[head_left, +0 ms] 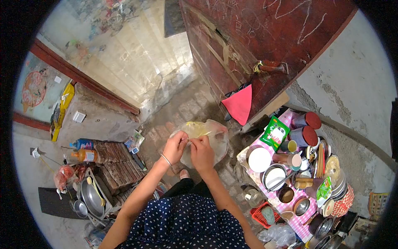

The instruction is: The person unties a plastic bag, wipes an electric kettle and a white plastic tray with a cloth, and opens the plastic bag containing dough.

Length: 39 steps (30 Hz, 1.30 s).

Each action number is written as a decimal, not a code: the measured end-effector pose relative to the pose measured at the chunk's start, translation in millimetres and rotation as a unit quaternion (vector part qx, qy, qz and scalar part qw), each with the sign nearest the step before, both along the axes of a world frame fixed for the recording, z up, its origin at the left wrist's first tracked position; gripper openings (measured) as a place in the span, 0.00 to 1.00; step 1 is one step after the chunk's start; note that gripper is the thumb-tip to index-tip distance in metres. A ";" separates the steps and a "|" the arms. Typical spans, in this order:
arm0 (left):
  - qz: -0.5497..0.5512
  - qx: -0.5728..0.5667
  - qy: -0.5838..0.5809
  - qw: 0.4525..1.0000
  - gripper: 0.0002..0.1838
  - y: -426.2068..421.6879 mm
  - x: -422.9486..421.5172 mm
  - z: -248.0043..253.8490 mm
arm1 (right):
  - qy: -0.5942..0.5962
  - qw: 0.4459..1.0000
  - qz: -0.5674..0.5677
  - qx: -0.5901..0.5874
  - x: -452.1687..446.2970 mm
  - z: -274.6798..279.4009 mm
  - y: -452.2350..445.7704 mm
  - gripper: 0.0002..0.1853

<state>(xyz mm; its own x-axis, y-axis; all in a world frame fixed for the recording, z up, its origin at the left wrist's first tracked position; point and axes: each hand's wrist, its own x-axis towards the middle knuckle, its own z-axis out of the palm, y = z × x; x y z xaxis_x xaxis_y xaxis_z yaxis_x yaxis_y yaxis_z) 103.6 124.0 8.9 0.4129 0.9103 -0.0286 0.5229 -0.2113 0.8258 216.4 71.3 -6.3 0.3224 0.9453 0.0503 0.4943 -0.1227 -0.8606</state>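
A clear plastic bag (217, 139) with something yellow inside hangs in front of the body, above the floor. My left hand (175, 146), with a bracelet on its wrist, pinches the bag's upper edge. Close beside it on the right, my right hand (202, 154) pinches the same edge, fingers curled and knuckles up. The two hands almost touch at the fingertips. Part of the bag behind the hands is hidden.
At right, a table with a pink checked cloth (295, 218) carries jars, bowls and a green packet (274, 133). A red basket (265, 215) sits below it. Bricks (118, 162) and a metal pan (92, 198) are at left. A dark red door (248, 37) stands ahead.
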 end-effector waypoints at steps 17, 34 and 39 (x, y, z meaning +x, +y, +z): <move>0.001 0.045 0.005 0.999 0.04 -10.8 -1.2 -7.6 | 0.166 0.984 -0.037 -0.043 -2.3 -33.8 -0.9 0.09; -0.001 0.245 0.155 0.957 0.02 -2.7 8.4 7.3 | 0.089 0.992 0.004 -0.086 0.1 -19.8 -1.5 0.15; 0.039 0.245 0.211 0.946 0.01 12.0 -4.6 1.3 | 0.072 0.994 0.067 -0.041 -5.1 -17.3 -6.3 0.15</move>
